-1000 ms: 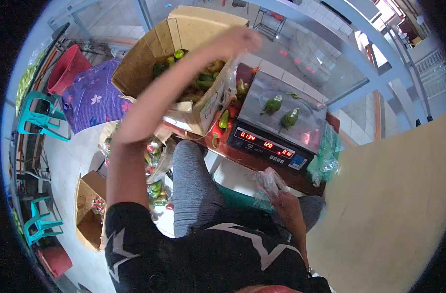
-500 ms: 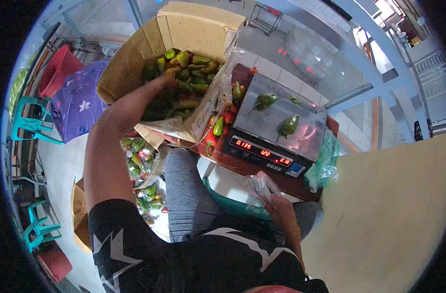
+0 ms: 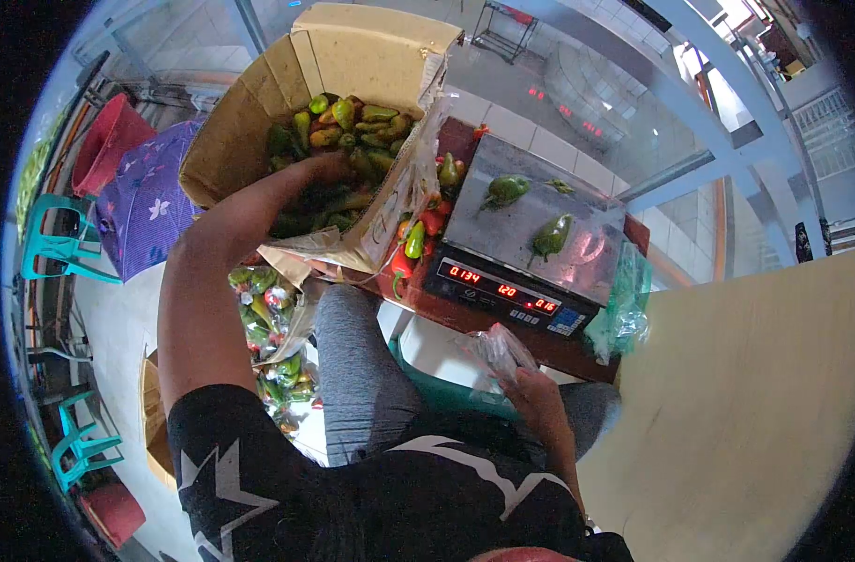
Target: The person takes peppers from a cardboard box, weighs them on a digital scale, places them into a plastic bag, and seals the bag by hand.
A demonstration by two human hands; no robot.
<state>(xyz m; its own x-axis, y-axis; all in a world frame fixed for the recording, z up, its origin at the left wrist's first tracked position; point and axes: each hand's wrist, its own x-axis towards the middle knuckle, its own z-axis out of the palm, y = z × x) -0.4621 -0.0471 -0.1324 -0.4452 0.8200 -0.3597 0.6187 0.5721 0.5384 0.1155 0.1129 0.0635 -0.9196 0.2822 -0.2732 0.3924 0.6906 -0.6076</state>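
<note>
My left hand (image 3: 330,170) reaches into a tall open cardboard box (image 3: 231,136) among many green and reddish peppers (image 3: 371,131); its fingers are hidden there. In front of my lap, my right hand (image 3: 536,395) is closed on a clear plastic bag (image 3: 499,354). Beyond it stands a digital scale (image 3: 502,296) with red figures reading 0.134, 1.20 and 0.16. On its metal plate lie two green peppers, a left one (image 3: 507,191) and a right one (image 3: 552,236), plus a small green piece (image 3: 559,186).
Red and green peppers (image 3: 414,241) lie between box and scale. A green plastic bag (image 3: 620,314) hangs by the scale's right side. Bagged peppers (image 3: 268,304) are below on the left. A wooden panel (image 3: 737,403) borders the right; teal chairs (image 3: 62,239) stand far left.
My left hand has shifted slightly down and right inside the box. The scale's first figure went from 0.136 to 0.134. My right hand still grips the bag.
</note>
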